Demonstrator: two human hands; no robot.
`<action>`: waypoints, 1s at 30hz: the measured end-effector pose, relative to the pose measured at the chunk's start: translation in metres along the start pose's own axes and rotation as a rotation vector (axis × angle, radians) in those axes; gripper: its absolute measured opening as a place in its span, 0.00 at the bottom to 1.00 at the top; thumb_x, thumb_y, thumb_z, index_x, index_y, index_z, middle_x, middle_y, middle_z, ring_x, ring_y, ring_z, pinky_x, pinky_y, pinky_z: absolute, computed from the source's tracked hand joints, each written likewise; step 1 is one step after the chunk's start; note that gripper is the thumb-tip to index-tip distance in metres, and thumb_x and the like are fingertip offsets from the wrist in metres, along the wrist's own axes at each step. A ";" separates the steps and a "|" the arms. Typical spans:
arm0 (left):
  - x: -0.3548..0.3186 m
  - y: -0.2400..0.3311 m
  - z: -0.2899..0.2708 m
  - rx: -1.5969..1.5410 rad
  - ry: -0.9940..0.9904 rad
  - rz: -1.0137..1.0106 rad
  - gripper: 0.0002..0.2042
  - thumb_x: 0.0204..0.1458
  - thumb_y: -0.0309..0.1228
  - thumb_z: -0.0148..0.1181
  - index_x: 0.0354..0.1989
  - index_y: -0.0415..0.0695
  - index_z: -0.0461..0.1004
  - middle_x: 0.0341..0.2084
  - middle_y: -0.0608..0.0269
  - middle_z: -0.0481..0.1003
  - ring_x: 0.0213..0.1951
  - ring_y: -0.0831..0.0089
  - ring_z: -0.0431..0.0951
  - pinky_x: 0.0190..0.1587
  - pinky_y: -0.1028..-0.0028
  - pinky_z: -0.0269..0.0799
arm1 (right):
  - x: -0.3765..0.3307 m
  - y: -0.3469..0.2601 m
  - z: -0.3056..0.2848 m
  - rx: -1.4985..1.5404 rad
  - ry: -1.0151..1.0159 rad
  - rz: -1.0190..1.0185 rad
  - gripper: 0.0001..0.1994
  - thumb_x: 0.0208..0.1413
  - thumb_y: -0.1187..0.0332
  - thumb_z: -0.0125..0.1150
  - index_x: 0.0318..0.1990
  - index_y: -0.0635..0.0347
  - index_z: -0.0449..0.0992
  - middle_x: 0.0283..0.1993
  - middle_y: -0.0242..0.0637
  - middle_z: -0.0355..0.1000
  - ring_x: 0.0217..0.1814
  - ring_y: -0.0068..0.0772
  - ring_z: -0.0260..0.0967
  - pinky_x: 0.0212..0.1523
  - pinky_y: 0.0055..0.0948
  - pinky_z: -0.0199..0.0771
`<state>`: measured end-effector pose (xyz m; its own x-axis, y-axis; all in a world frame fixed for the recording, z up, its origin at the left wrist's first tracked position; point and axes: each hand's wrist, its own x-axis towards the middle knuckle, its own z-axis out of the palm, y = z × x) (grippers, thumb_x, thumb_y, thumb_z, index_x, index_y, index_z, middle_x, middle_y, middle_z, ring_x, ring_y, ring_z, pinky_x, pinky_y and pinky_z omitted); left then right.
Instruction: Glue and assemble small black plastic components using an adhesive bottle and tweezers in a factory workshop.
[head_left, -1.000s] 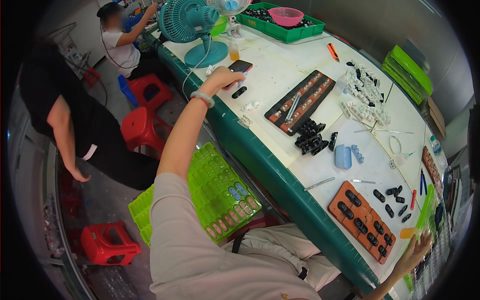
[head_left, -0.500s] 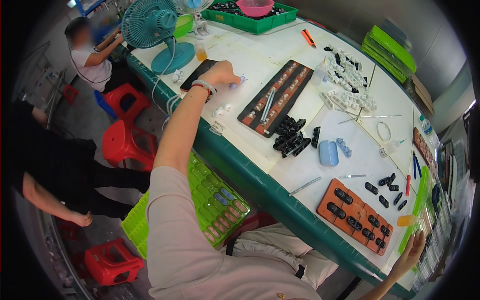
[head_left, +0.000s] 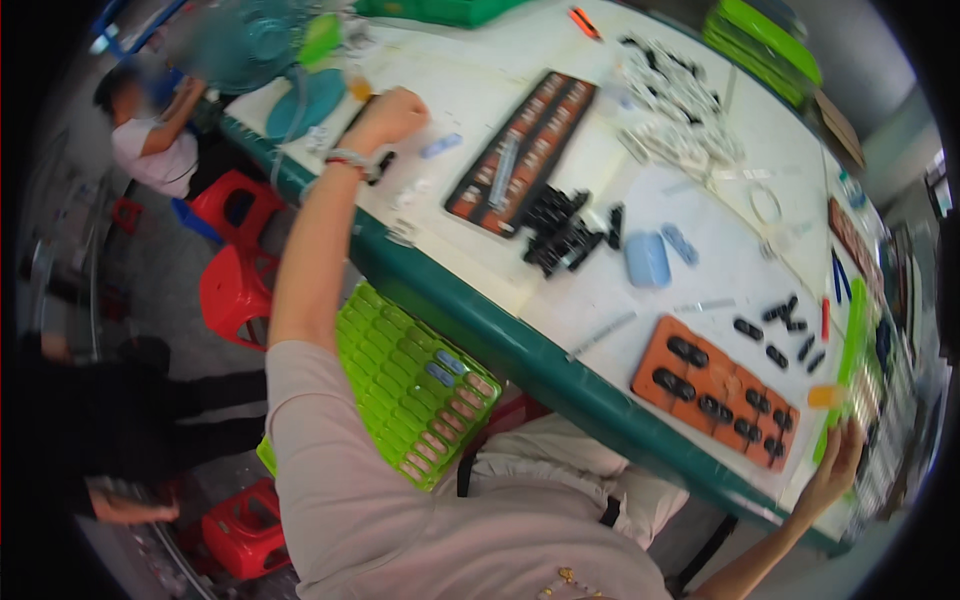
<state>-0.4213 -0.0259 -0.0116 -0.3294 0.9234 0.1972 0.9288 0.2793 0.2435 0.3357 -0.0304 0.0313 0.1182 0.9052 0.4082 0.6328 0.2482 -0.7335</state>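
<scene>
My left hand is over the table's far left part, its fingers curled in. A small light-blue piece lies on the white table beside it, apart from the fingers. Whatever the curled fingers hold, if anything, is hidden. A dark flat object shows partly behind my left wrist. At the right edge of the table my right hand has its fingers stretched out, next to a bright green tray edge and an orange-capped bottle. I see nothing in its fingers.
A long dark-and-brown fixture with metal rods and a heap of black parts lie mid-table. Nearer me are a light-blue box and an orange block with black parts. A green tray sits below the table's edge. A person sits far left.
The view has shifted and blurred. The light-blue piece, at my left fingertips before, now lies apart on the table; my left hand has drawn away and curled. My right hand stays by the green tray.
</scene>
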 end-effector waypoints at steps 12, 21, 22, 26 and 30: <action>-0.076 0.188 -0.033 -0.697 0.043 0.217 0.13 0.61 0.25 0.49 0.52 0.37 0.74 0.43 0.61 0.78 0.38 0.79 0.78 0.38 0.81 0.73 | -0.022 -0.040 0.033 0.083 -0.074 -0.073 0.16 0.57 0.79 0.58 0.53 0.69 0.71 0.44 0.39 0.76 0.45 0.23 0.73 0.47 0.22 0.71; -0.185 0.339 0.028 -2.320 -0.676 0.123 0.32 0.66 0.52 0.26 0.70 0.41 0.46 0.67 0.48 0.54 0.66 0.52 0.57 0.66 0.52 0.56 | -0.077 -0.071 0.068 0.215 -0.283 -0.283 0.19 0.49 0.83 0.59 0.52 0.67 0.71 0.50 0.45 0.74 0.52 0.37 0.73 0.53 0.31 0.70; -0.190 0.349 0.032 -2.367 -0.693 0.081 0.33 0.65 0.54 0.24 0.70 0.41 0.46 0.68 0.49 0.52 0.68 0.53 0.55 0.66 0.52 0.54 | -0.079 -0.070 0.071 0.259 -0.294 -0.276 0.19 0.51 0.81 0.58 0.52 0.67 0.71 0.51 0.46 0.73 0.54 0.39 0.72 0.56 0.33 0.69; -0.208 0.373 0.033 -2.464 -0.681 -0.041 0.39 0.61 0.61 0.20 0.71 0.43 0.44 0.70 0.53 0.48 0.70 0.58 0.49 0.68 0.54 0.49 | -0.089 -0.073 0.081 0.398 -0.341 -0.311 0.20 0.57 0.73 0.55 0.57 0.69 0.68 0.57 0.51 0.69 0.61 0.49 0.66 0.61 0.38 0.63; -0.217 0.386 0.030 -2.430 -0.610 -0.050 0.41 0.60 0.63 0.21 0.71 0.40 0.43 0.70 0.52 0.47 0.70 0.58 0.49 0.69 0.51 0.45 | -0.094 -0.079 0.089 0.474 -0.371 -0.413 0.23 0.60 0.68 0.53 0.59 0.74 0.64 0.60 0.55 0.65 0.64 0.55 0.62 0.64 0.41 0.59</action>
<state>0.0138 -0.1101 0.0116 0.1212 0.9869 0.1066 -0.8886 0.0600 0.4548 0.2065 -0.1041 0.0022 -0.3789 0.7419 0.5532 0.1601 0.6413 -0.7504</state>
